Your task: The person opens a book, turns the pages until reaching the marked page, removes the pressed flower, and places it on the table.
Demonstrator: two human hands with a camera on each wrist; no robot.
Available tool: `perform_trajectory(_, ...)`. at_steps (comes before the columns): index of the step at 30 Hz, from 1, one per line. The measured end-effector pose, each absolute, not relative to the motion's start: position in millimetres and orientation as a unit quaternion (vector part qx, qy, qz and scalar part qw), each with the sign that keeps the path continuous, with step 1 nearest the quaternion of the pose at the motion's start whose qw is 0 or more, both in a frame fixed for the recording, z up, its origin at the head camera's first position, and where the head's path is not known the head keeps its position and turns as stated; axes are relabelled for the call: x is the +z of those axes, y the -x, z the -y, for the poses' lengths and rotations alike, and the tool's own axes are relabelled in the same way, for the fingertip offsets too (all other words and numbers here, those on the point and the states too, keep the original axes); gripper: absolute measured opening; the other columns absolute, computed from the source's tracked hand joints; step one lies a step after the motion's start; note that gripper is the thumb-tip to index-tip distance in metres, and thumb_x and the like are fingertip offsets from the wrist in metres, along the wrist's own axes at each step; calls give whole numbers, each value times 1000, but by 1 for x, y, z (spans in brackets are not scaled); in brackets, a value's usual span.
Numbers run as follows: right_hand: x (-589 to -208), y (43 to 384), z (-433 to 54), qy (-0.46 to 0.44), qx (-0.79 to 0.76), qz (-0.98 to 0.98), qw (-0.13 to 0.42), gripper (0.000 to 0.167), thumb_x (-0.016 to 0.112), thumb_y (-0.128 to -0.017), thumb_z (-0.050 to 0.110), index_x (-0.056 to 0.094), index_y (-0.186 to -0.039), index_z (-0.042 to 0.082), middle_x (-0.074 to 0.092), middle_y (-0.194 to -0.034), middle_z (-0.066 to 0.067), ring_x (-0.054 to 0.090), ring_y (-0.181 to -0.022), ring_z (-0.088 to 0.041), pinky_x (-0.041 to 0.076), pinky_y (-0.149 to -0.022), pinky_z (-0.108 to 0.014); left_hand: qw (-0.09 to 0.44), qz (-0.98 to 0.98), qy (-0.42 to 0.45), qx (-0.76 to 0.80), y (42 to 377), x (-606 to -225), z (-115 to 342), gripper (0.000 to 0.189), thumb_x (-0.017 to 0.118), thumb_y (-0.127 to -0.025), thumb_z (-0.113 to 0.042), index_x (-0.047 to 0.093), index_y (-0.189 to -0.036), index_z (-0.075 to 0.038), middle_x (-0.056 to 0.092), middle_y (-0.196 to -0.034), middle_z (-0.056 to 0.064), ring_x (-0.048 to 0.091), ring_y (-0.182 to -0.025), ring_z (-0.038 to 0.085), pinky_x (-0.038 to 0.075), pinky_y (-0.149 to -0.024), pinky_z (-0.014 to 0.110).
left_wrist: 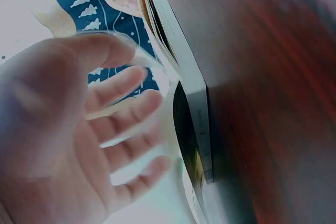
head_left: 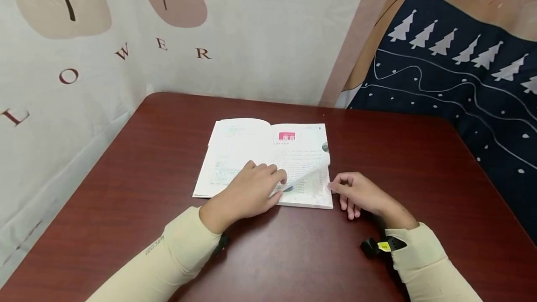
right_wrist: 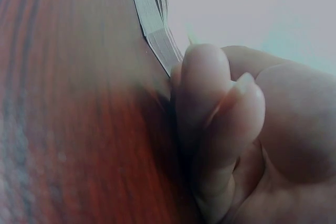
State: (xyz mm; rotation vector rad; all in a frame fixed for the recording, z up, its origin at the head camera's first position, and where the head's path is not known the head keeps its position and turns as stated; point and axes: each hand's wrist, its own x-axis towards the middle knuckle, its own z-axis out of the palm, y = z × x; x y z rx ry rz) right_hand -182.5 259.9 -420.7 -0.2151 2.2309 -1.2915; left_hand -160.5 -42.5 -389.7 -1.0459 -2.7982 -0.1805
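Our left hand (head_left: pixel 247 190), loosely bent, pinches the page (head_left: pixel 309 174); we should guide it lightly against creasing. Our right hand (head_left: pixel 367 195) curls at the book (head_left: pixel 262 148)'s edge; whether it grips, we cannot tell.

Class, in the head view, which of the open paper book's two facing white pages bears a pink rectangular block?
The right-hand white page: its pink rectangular block sits near the top. The left-hand white page shows only faint print where visible.

A shiny red-brown desk (head_left: pixel 147 153) stands in front of a pale cloth (head_left: pixel 272 36) with big red letters (head_left: pixel 202 53). On the right hangs a dark blue cloth (head_left: pixel 444 71) with white trees (head_left: pixel 444 43).
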Motion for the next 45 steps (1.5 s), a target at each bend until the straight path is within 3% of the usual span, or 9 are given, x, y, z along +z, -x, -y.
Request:
perform_trajectory(6, -421, 183, -260, 84, -475, -833, 270, 31, 58, -101, 31, 59, -93, 0, 60, -59, -7, 58, -37, -16, 49, -38, -31, 126, 926, 354, -46, 162, -385, 43, 23, 62, -98, -24, 68, -119, -18, 70, -112, -2, 66, -103, 21, 47, -90, 42)
perform_trajectory(13, -421, 184, -260, 81, -473, -833, 276, 33, 58, -101, 32, 59, -94, 0, 60, -60, -7, 58, -38, -16, 49, -38, -31, 88, 934, 343, -41, 161, -383, 43, 35, 50, -103, -20, 61, -135, -12, 66, -130, 0, 62, -120, 22, 44, -102, 47)
perform_trajectory(19, -419, 184, -259, 81, -474, -835, 268, 31, 58, -101, 31, 59, -93, 1, 60, -60, -7, 57, -37, -15, 48, -37, -30, 90, 942, 320, -49, 162, -384, 45, 63, 55, -101, -23, 30, -158, -11, 50, -153, 6, 52, -136, 24, 38, -112, 53)
perform_trajectory(23, -422, 183, -260, 79, -474, -832, 278, 32, 57, -101, 31, 59, -94, 0, 60, -60, -7, 58, -38, -15, 49, -38, -30, 72, 949, 300, -59, 164, -385, 46, 83, 59, -99, -26, 7, -162, -8, 27, -165, 9, 36, -149, 26, 32, -118, 55)
perform_trajectory(26, -422, 182, -261, 79, -474, -832, 276, 33, 58, -101, 32, 58, -94, 0, 60, -60, -8, 57, -38, -16, 48, -38, -30, 88, 951, 292, -57, 166, -386, 45, 92, 63, -96, -26, 2, -161, -7, 15, -168, 11, 25, -154, 28, 29, -120, 54)
perform_trajectory(30, -422, 183, -261, 78, -475, -833, 273, 34, 59, -101, 32, 58, -95, -1, 60, -60, -8, 57, -37, -16, 48, -37, -30, 120, 944, 301, -55, 167, -387, 45, 90, 69, -92, -22, 14, -162, -14, 7, -169, 13, 13, -156, 33, 24, -122, 55)
perform_trajectory(35, -422, 182, -261, 82, -474, -832, 276, 34, 58, -101, 33, 58, -95, -1, 60, -60, -8, 57, -38, -16, 48, -38, -30, 135, 937, 319, -48, 165, -389, 45, 65, 67, -92, -16, 43, -153, -23, 5, -169, 14, 2, -156, 38, 16, -124, 57)
perform_trajectory(45, -419, 182, -261, 88, -472, -833, 274, 36, 58, -101, 34, 57, -94, -2, 60, -61, -8, 58, -38, -16, 48, -38, -30, 128, 923, 358, -54, 163, -386, 45, 52, 60, -89, 1, 66, -134, -26, 17, -168, 11, 5, -157, 35, 13, -125, 57)
